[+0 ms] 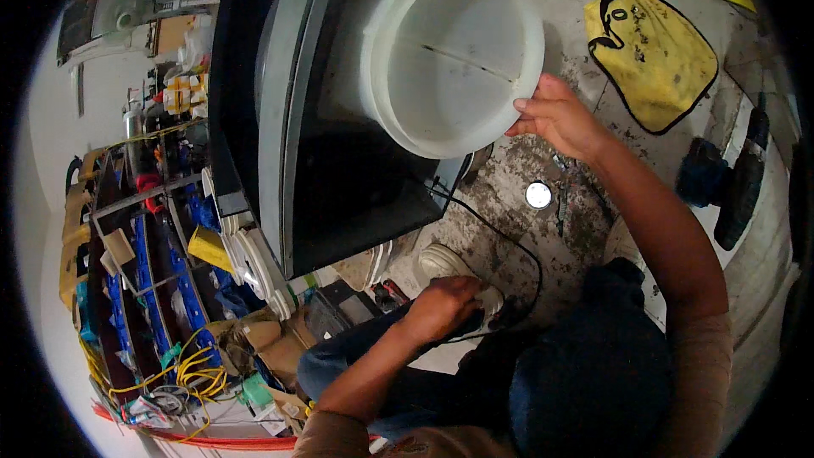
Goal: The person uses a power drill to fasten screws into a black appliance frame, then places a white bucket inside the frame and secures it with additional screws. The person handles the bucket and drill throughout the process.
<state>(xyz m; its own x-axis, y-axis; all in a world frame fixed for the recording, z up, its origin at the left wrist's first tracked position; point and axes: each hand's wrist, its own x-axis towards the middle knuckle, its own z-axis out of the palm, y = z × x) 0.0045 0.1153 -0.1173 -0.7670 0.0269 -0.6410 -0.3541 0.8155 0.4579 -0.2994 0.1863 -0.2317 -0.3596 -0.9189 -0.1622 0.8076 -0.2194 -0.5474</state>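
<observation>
A wide, round white plastic tub [458, 59] stands out from the dark side of a large grey-and-black cabinet [292, 119]. A brown streak crosses its inner face. My right hand [555, 116] holds the tub's rim at its lower right, thumb on the near side and fingers curled behind. Lower down, my left hand [443, 309] rests by my light-coloured shoe [449, 267], its fingers curled together. What it holds, if anything, is hidden. A black cable [509, 237] runs from the cabinet down past my left hand.
Dirt, a small round white disc [538, 195] and a thin rod [561, 208] lie on the floor. A yellow bag [653, 55] with black trim is at the upper right. Further right is a dark power drill [746, 178]. Shelves with blue bins [153, 263] fill the left side.
</observation>
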